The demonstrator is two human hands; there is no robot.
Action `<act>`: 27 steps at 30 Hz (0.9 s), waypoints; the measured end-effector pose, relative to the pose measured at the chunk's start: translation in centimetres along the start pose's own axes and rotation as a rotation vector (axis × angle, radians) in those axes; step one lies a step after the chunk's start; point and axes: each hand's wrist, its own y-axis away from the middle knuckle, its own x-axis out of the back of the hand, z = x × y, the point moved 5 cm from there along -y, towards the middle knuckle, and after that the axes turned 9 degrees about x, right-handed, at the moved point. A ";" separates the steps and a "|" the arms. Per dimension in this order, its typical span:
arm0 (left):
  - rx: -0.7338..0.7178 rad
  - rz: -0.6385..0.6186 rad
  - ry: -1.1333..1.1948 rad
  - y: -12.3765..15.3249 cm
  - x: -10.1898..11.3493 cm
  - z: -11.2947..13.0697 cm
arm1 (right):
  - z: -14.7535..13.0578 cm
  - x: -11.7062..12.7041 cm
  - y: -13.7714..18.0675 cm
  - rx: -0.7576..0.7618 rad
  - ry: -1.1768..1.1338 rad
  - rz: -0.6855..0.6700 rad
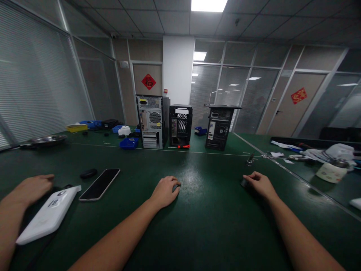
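My left hand [164, 192] rests on the green table [208, 210] near its middle. Its fingers are curled over a small dark object [176, 186] that is mostly hidden. My right hand [261, 184] lies further right, fingers bent and pinching another small dark object [244, 183] against the table. A small metal part [250, 160] stands just beyond it.
At the far left, another person's hand [34, 187] lies by a white device [49, 214], a black phone [100, 183] and a dark oval item [88, 173]. Three computer cases [152, 121] [181, 125] [220, 127], a red screwdriver [182, 146] and blue bins [129, 142] stand at the back. Clutter [329, 158] covers the right table.
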 end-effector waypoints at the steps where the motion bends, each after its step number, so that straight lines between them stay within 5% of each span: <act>1: 0.000 -0.002 0.000 0.0 0.0 0.0 | -0.3 -0.2 0.1 0.027 -0.052 -0.026; 9: 0.000 -0.005 0.001 0.0 0.1 0.1 | -1.2 -0.6 0.3 0.079 -0.071 -0.117; 27: -0.003 -0.001 -0.006 -0.1 -0.3 -0.2 | 0.0 -0.1 -0.3 0.060 0.049 -0.058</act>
